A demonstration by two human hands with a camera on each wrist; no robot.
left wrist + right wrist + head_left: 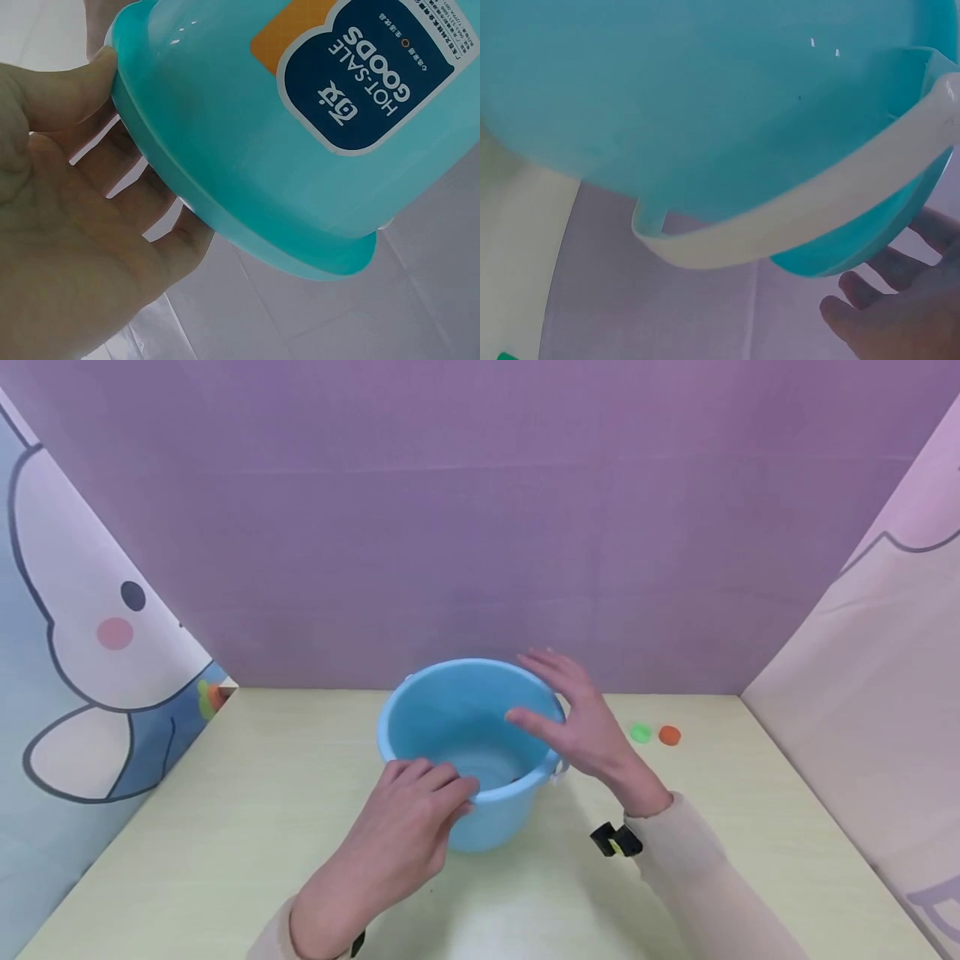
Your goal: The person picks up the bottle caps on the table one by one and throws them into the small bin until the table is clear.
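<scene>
A light blue plastic bucket (491,822) stands on the pale table, its mouth facing up and tilted a little towards me. My left hand (408,814) grips the near rim, fingers curled over the edge. In the left wrist view its thumb (71,94) presses the rim's outer side, beside the bucket's dark blue and orange label (360,82). Over the right rim, my right hand (577,718) spreads its fingers, thumb reaching above the bucket's mouth. A white carrying handle (780,225) hangs along the bucket's side in the right wrist view.
Right of the bucket lie a green disc (641,732) and an orange-red disc (670,735). A purple cloth wall (480,527) rises behind the table (300,752). Printed cartoon panels (97,693) close in both sides. A tiny dark spot shows low inside the bucket.
</scene>
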